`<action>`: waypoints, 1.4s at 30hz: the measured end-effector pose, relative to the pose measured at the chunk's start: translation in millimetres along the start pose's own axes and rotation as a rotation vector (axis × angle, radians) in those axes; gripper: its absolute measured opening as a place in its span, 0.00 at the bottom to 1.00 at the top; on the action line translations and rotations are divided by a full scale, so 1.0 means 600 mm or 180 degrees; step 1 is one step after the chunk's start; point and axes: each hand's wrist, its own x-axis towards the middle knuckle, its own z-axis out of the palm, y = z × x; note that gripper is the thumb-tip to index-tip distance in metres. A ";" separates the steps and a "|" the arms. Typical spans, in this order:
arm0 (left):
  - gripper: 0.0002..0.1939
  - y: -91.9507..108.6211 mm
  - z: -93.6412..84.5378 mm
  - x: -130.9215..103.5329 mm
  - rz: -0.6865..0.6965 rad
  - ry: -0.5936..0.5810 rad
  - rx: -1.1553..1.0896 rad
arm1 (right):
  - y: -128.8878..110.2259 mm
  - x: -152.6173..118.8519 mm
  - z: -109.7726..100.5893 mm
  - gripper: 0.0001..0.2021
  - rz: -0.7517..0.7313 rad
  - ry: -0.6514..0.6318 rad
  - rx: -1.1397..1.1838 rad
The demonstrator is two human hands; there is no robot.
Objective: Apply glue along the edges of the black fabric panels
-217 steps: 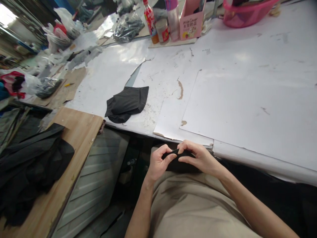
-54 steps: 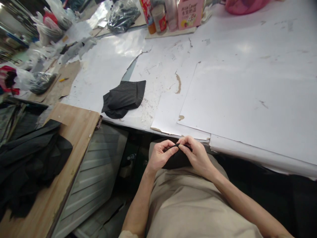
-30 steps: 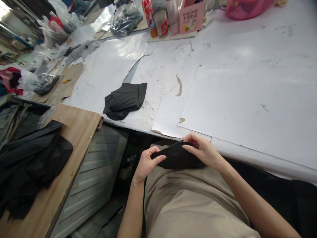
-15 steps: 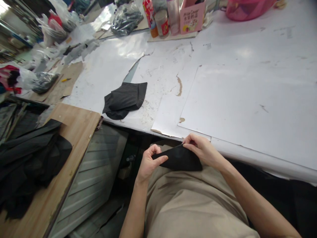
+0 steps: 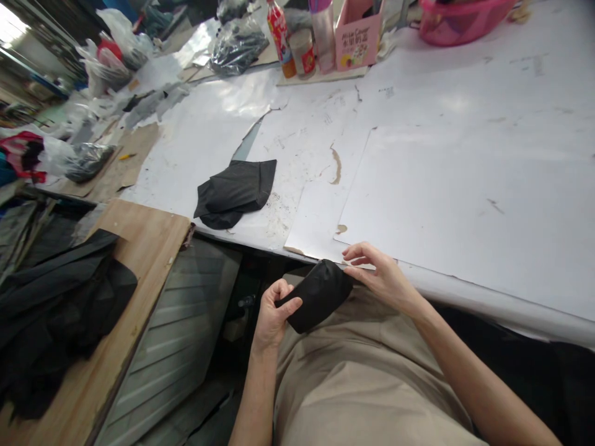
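Cloth [image 5: 321, 297], swung leftward: left grip [image 5: 273, 314] pinches one end, right grip [image 5: 382, 274] is spread beside it, so a loosening pinch could drop it.

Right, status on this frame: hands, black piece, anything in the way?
Left hand pinches one end of black piece. Right hand open near its other end, contact unclear. Table edge close ahead, possible obstruction.
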 end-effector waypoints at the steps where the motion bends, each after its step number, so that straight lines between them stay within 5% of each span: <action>1: 0.29 0.000 0.000 0.000 0.0011 -0.0014 -0.0011 | 0.001 0.002 0.003 0.09 -0.0081 -0.0026 -0.0005; 7: 0.30 0.000 -0.007 -0.008 0.0111 -0.0182 -0.0152 | 0.009 0.009 0.025 0.17 -0.0032 -0.0499 0.0138; 13: 0.29 -0.002 -0.033 -0.010 0.0235 0.0081 -0.0040 | 0.012 0.007 0.037 0.17 0.0159 -0.0681 0.0246; 18: 0.15 0.017 -0.052 -0.009 0.0225 0.0362 0.1572 | 0.004 0.006 0.040 0.14 0.0199 -0.0667 0.0259; 23: 0.12 0.061 -0.016 0.001 0.0679 0.0146 0.2638 | -0.010 0.011 0.057 0.13 0.0069 -0.0817 0.0124; 28: 0.12 0.063 0.015 0.027 0.0624 0.0027 0.2165 | -0.002 0.007 0.077 0.18 -0.0101 -0.0478 0.0274; 42: 0.13 0.034 0.014 0.027 0.0340 0.0127 0.1793 | 0.043 -0.013 0.092 0.12 -0.0042 -0.0123 0.0295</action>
